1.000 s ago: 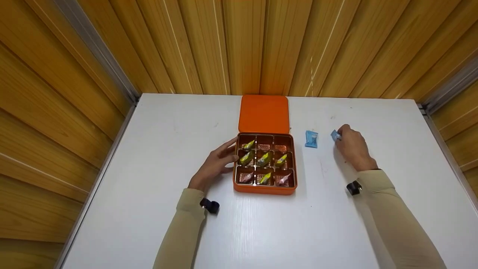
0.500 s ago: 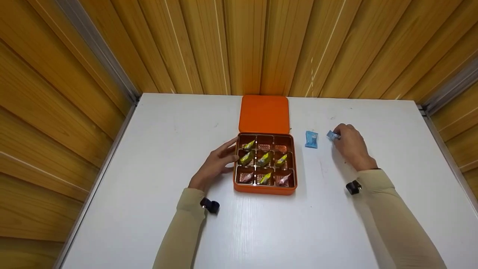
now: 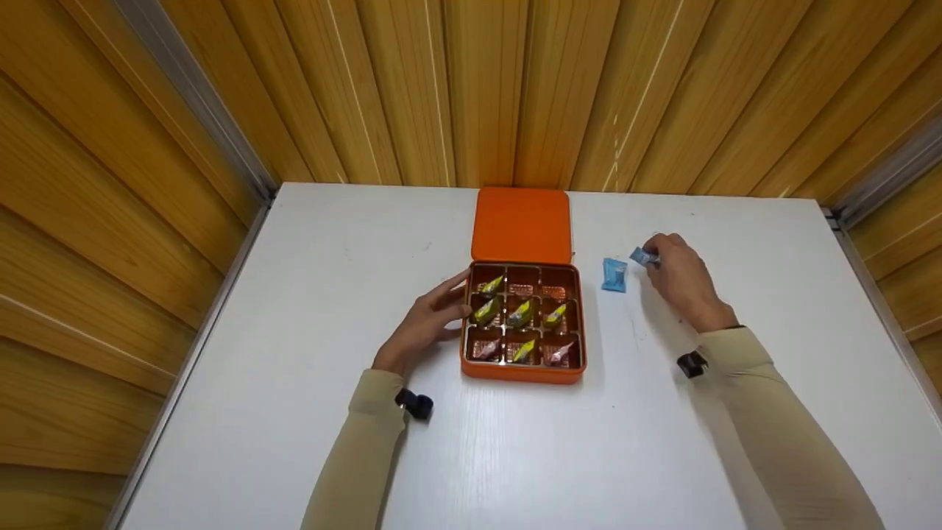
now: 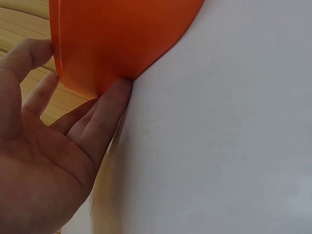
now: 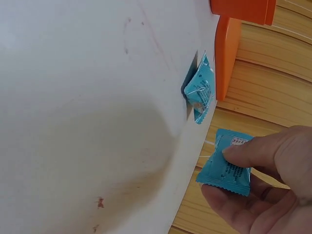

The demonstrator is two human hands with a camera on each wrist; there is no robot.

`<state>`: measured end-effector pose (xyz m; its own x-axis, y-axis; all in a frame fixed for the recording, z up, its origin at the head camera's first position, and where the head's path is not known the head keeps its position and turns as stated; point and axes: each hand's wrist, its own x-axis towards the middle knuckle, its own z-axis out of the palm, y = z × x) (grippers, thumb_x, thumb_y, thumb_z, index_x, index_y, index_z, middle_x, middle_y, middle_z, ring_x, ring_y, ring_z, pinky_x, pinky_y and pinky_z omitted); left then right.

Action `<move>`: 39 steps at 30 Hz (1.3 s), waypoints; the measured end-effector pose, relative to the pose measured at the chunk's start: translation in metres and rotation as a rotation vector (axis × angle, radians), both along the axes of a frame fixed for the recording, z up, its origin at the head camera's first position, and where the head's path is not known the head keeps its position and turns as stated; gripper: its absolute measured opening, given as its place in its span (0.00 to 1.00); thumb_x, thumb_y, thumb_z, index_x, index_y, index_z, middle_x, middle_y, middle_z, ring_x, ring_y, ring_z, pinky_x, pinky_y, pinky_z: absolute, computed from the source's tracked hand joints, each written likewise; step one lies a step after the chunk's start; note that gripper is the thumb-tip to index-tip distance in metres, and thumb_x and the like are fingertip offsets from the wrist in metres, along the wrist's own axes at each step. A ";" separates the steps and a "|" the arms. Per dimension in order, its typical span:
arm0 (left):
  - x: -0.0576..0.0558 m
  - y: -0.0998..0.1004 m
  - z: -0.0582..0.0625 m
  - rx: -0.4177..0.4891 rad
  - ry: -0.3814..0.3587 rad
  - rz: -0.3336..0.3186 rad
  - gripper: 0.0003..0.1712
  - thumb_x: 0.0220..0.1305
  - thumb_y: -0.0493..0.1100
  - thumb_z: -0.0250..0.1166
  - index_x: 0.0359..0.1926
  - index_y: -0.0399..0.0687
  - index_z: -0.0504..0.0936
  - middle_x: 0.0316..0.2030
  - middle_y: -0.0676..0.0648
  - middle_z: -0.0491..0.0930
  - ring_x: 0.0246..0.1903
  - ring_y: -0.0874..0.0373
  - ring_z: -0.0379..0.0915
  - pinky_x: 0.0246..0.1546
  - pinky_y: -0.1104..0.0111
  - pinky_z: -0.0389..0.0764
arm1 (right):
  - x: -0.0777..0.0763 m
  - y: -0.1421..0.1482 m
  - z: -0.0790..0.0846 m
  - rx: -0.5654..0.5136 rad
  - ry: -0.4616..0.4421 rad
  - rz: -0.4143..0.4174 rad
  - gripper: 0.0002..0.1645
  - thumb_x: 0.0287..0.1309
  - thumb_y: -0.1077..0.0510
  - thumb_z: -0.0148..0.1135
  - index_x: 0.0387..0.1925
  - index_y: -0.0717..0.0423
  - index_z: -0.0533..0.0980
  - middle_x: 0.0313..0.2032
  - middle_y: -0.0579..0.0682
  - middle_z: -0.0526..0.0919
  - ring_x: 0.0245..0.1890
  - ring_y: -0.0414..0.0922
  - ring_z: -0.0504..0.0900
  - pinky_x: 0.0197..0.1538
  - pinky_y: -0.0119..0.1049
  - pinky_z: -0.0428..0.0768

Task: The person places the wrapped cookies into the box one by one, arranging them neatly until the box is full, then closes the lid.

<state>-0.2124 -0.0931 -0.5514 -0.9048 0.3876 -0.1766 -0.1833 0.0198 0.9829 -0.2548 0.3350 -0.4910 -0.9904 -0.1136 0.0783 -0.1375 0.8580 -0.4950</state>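
Observation:
An orange tin (image 3: 522, 375) with a divided brown tray stands with its lid (image 3: 521, 224) laid back behind it. Green-yellow wrapped candies (image 3: 521, 313) and pinkish ones (image 3: 561, 354) sit in its compartments. My left hand (image 3: 421, 324) rests against the tin's left side, fingers extended; in the left wrist view the fingertips touch the orange wall. To the right, my right hand (image 3: 684, 280) pinches a blue wrapped candy (image 5: 226, 163) between thumb and fingers, raised over the table. A second blue candy (image 3: 614, 274) lies between that hand and the tin.
The white table (image 3: 515, 456) reaches back to wood-patterned panels (image 3: 552, 96), with more panels on both sides. Metal frame posts (image 3: 199, 103) stand at the corners. A small black camera (image 3: 414, 404) is strapped to each wrist.
My right hand has moved left and slightly back with the blue candy, nearer to the one lying on the table. The left hand and the tin have stayed put.

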 end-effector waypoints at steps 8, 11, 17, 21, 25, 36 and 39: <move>0.000 0.000 0.000 0.006 -0.013 0.009 0.37 0.77 0.42 0.66 0.80 0.73 0.67 0.77 0.43 0.66 0.66 0.44 0.75 0.57 0.46 0.83 | -0.003 -0.019 0.013 -0.002 0.004 0.034 0.17 0.69 0.73 0.63 0.57 0.70 0.75 0.52 0.68 0.75 0.51 0.63 0.78 0.64 0.63 0.77; 0.000 0.000 -0.001 0.005 -0.007 0.004 0.38 0.77 0.42 0.66 0.81 0.72 0.66 0.77 0.43 0.66 0.67 0.43 0.74 0.58 0.46 0.83 | -0.002 -0.027 0.017 0.001 0.006 0.055 0.17 0.69 0.73 0.63 0.57 0.69 0.75 0.52 0.67 0.75 0.51 0.62 0.78 0.64 0.62 0.78; 0.001 -0.001 -0.003 0.013 -0.015 0.005 0.39 0.76 0.42 0.66 0.81 0.71 0.66 0.77 0.42 0.66 0.67 0.43 0.74 0.58 0.46 0.82 | -0.001 -0.041 0.021 -0.015 0.042 0.110 0.17 0.67 0.74 0.64 0.56 0.69 0.76 0.52 0.66 0.77 0.51 0.62 0.80 0.61 0.61 0.80; 0.001 -0.001 -0.004 0.014 -0.017 0.005 0.39 0.76 0.41 0.66 0.81 0.71 0.66 0.76 0.42 0.67 0.67 0.43 0.74 0.59 0.44 0.82 | -0.001 -0.050 0.019 -0.022 0.071 0.154 0.17 0.67 0.73 0.65 0.55 0.68 0.77 0.51 0.66 0.77 0.50 0.62 0.81 0.58 0.61 0.81; 0.001 0.000 -0.005 0.005 -0.007 -0.005 0.39 0.76 0.42 0.65 0.82 0.72 0.65 0.76 0.42 0.68 0.67 0.43 0.74 0.59 0.43 0.82 | 0.000 -0.057 0.017 -0.010 0.120 0.193 0.17 0.64 0.74 0.67 0.53 0.68 0.77 0.49 0.66 0.78 0.49 0.63 0.83 0.55 0.60 0.83; -0.002 0.000 -0.008 0.013 -0.020 0.017 0.39 0.75 0.41 0.66 0.81 0.70 0.66 0.76 0.41 0.67 0.67 0.43 0.74 0.59 0.45 0.82 | 0.001 -0.073 0.020 -0.038 0.138 0.259 0.17 0.65 0.73 0.69 0.54 0.65 0.77 0.49 0.63 0.78 0.52 0.63 0.84 0.59 0.60 0.83; -0.002 0.001 -0.007 0.010 -0.025 0.019 0.40 0.75 0.40 0.66 0.81 0.71 0.66 0.76 0.41 0.66 0.66 0.42 0.74 0.57 0.47 0.83 | 0.002 -0.077 0.018 -0.045 0.151 0.275 0.17 0.64 0.73 0.70 0.53 0.65 0.78 0.49 0.63 0.78 0.51 0.62 0.85 0.59 0.59 0.83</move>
